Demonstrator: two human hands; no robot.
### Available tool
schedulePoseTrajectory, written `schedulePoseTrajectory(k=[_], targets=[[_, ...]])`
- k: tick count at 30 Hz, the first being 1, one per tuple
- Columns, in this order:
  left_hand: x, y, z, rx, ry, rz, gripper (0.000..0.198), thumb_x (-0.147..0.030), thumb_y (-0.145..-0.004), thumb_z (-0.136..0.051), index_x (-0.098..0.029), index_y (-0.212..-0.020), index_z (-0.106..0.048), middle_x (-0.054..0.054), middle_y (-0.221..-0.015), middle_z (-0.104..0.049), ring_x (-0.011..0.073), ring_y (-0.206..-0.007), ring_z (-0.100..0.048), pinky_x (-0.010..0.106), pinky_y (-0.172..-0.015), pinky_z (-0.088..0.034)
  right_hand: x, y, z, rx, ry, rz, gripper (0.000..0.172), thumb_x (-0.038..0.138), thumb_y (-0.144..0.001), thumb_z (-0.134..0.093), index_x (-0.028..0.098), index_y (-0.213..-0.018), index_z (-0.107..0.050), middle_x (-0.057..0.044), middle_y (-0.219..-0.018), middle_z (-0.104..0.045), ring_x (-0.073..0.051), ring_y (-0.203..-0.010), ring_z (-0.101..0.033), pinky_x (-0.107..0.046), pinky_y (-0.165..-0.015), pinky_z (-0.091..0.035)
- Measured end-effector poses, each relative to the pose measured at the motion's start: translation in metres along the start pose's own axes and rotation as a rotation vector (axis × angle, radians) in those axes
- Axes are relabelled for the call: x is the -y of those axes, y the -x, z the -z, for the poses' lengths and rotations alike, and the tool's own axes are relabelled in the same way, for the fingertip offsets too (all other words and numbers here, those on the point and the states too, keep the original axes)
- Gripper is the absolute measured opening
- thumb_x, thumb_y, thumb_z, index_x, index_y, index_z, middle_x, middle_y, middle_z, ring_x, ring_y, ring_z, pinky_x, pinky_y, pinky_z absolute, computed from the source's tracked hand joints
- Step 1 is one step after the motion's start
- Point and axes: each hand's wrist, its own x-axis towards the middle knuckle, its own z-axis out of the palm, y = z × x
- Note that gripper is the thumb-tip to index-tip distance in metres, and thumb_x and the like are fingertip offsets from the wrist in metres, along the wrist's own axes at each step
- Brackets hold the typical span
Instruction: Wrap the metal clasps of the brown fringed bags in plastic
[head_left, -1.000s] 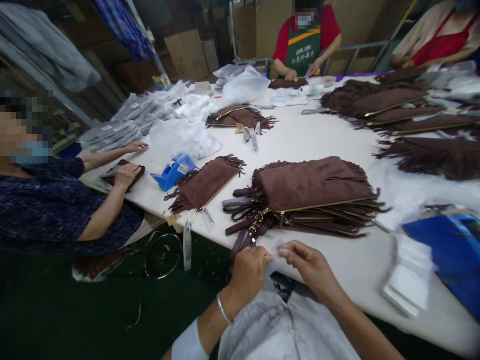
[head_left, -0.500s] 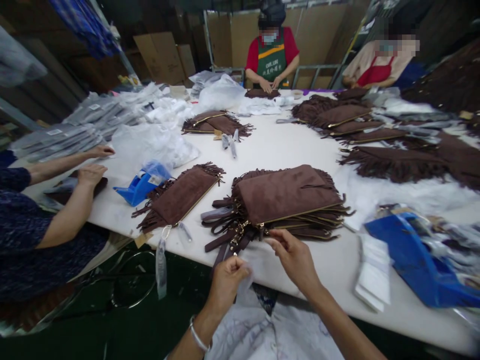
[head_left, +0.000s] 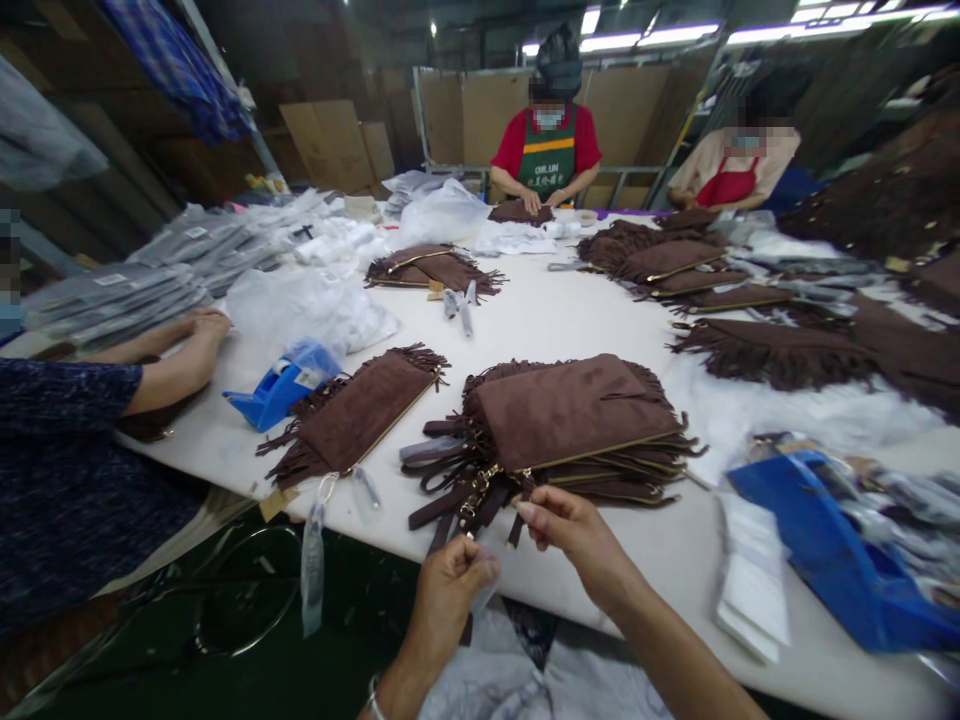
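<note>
A stack of dark brown suede fringed pouches (head_left: pixel 577 410) lies at the table's front edge, gold zippers facing me. Wrist straps with gold clasps (head_left: pixel 474 492) spill from its left corner. My right hand (head_left: pixel 574 535) is closed in a pinch on the brown zipper pull (head_left: pixel 527 487) at the top pouch's corner. Just below the clasps, my left hand (head_left: pixel 450 590) pinches a small clear plastic sleeve (head_left: pixel 486 588). The fingertips partly hide both grips. To the left lies a single fringed pouch (head_left: pixel 360 415), its plastic-wrapped strap (head_left: pixel 313 570) hanging over the edge.
Blue tape dispensers stand left (head_left: pixel 281 385) and right (head_left: pixel 832 550). White folded sheets (head_left: pixel 752 575) lie by the right one. More brown pouches (head_left: pixel 675 262) and bagged goods (head_left: pixel 142 290) cover the far table. A co-worker's arm (head_left: pixel 176 370) rests at left; two people work opposite.
The view has tilted up slightly. My right hand has moved a little left to the zipper pull, while my left hand keeps its pinch. The left co-worker's hands have come together.
</note>
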Motion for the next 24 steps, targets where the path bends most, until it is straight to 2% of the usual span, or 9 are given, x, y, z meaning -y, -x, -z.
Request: schedulePoseTrajectory(k=[8, 15, 24], targets=[[-0.0052, 0.0026, -0.0021, -0.024, -0.055, 0.005, 0.021, -0.030, -0.068, -0.073, -0.014, -0.066, -0.059, -0.001, -0.057, -0.057, 0.0101, -0.053, -0.046, 0.021, -0.051, -0.032, -0.0025, 0.0030, -0.0087, -0.096, -0.039, 0.048, 0.028, 0.043, -0.080, -0.066, 0.016, -0.078, -0.062, 0.002, -0.062, -0.052, -0.010, -0.058, -0.044, -0.023, -0.056, -0.035], [-0.0070, 0.0020, -0.0025, 0.002, 0.022, 0.037, 0.023, -0.030, -0.065, -0.075, -0.015, -0.065, -0.058, 0.000, -0.058, -0.060, 0.0103, -0.054, -0.047, 0.021, -0.051, -0.033, -0.0023, 0.0019, -0.0080, -0.094, -0.006, 0.049, 0.027, 0.042, -0.079, -0.066, 0.016, -0.078, -0.063, 0.002, -0.061, -0.052, -0.010, -0.057, -0.044, -0.023, -0.054, -0.036], [-0.0098, 0.0006, -0.0053, 0.013, -0.030, 0.016, 0.018, -0.026, -0.067, -0.073, -0.014, -0.066, -0.060, 0.001, -0.062, -0.062, 0.0125, -0.059, -0.053, 0.022, -0.057, -0.038, -0.0074, -0.0019, -0.0078, -0.089, 0.012, 0.066, 0.025, 0.042, -0.079, -0.065, 0.017, -0.075, -0.061, 0.002, -0.063, -0.054, -0.010, -0.056, -0.045, -0.022, -0.052, -0.036]])
